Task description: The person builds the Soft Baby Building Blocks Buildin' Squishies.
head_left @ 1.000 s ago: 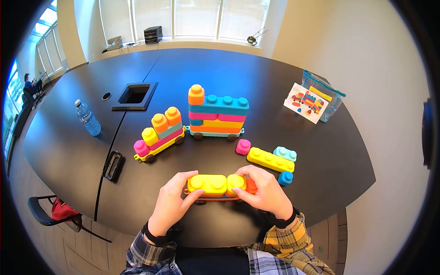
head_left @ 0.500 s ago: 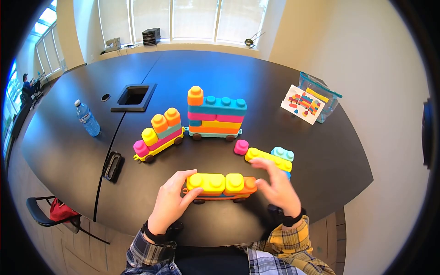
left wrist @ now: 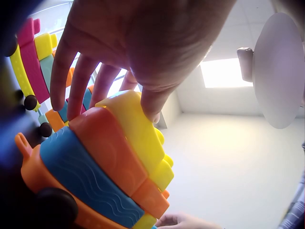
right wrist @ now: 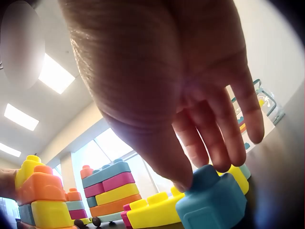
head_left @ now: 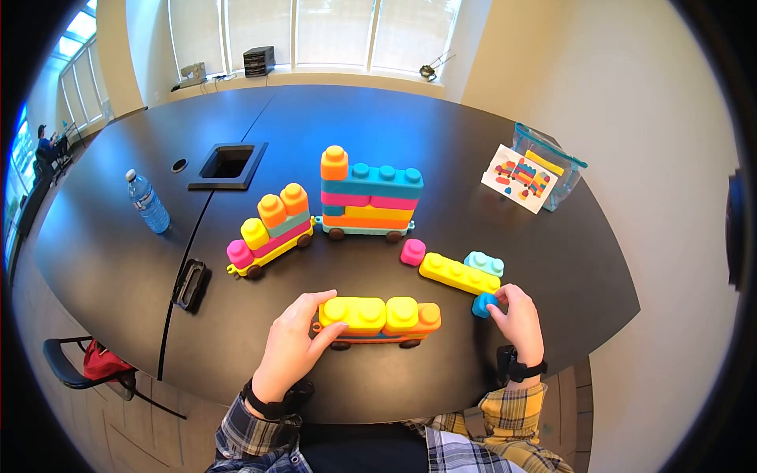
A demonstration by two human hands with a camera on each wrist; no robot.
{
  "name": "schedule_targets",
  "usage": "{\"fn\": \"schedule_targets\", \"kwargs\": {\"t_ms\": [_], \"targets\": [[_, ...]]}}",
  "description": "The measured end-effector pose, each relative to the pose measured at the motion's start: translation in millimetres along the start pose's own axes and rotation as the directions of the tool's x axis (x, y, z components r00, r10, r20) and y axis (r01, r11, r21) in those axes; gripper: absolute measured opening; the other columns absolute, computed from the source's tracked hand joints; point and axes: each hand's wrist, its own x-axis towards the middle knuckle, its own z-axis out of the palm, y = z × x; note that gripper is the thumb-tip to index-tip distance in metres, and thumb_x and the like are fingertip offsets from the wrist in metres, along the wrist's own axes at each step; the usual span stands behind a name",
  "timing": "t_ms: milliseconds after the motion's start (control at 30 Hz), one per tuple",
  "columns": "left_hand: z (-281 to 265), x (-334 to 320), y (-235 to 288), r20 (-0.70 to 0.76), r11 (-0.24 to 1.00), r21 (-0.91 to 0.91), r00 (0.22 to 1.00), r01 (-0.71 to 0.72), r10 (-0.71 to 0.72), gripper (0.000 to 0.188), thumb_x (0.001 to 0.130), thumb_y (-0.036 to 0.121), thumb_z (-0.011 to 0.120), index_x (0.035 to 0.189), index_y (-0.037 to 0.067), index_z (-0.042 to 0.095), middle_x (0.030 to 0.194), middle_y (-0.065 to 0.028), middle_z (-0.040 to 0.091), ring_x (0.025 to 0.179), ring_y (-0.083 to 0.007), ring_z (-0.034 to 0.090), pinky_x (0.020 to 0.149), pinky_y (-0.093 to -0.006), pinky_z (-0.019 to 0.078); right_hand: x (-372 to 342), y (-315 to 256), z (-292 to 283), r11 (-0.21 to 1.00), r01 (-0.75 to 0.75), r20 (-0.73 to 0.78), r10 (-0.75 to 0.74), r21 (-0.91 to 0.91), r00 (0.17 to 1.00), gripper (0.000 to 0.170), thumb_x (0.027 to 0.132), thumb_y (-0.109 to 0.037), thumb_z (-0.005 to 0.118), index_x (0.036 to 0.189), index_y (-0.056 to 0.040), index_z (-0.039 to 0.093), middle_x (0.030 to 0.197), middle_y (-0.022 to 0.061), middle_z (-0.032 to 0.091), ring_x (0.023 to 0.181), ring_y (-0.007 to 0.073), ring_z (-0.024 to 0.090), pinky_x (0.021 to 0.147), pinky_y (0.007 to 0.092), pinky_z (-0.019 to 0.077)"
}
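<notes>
My left hand holds the left end of an orange wheeled car, thumb and fingers around its yellow two-stud block. A smaller yellow block and an orange block sit to its right. Blue and orange layers show under the yellow in the left wrist view. At the right, my right hand pinches a small blue block between thumb and fingers; the right wrist view shows the thumb at the blue block's stud. Right behind lies a long yellow block.
Two joined cars, one yellow-based and one tall, stand behind. A pink block and light teal block lie near the long yellow one. A bottle and black case are left; a picture card leans back right.
My right hand has left the orange car, moved right, and taken hold of the small blue block. My left hand has kept its grip on the car.
</notes>
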Motion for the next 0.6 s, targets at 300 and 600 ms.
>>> {"fn": "schedule_targets", "kwargs": {"t_ms": [300, 600], "targets": [[1.6, -0.8, 1.1, -0.011, 1.0, 0.008, 1.0, 0.007, -0.007, 0.045, 0.093, 0.019, 0.08, 0.133, 0.004, 0.064, 0.119, -0.0152, 0.072, 0.105, -0.0319, 0.073, 0.089, -0.0388, 0.0594, 2.8, -59.4, -43.1, 0.92, 0.221, -0.172, -0.172, 0.324, 0.97, 0.025, 0.078, -0.005, 0.08, 0.101, -0.0027, 0.07, 0.097, 0.0126, 0.072, 0.09, 0.0294, 0.07, 0.082, 0.0384, 0.0572], [1.5, -1.5, 0.1, -0.028, 1.0, -0.006, 0.999, 0.023, -0.023, 0.045, 0.093, 0.024, 0.081, 0.131, 0.006, 0.064, 0.116, -0.0145, 0.071, 0.103, -0.035, 0.072, 0.087, -0.0408, 0.058, 8.2, -112.5, -29.2, 0.752, 0.52, -0.133, -0.515, 0.405, 0.847, 0.03, 0.078, -0.004, 0.084, 0.105, -0.003, 0.071, 0.103, 0.0131, 0.074, 0.096, 0.0306, 0.072, 0.087, 0.0387, 0.0586]]}}
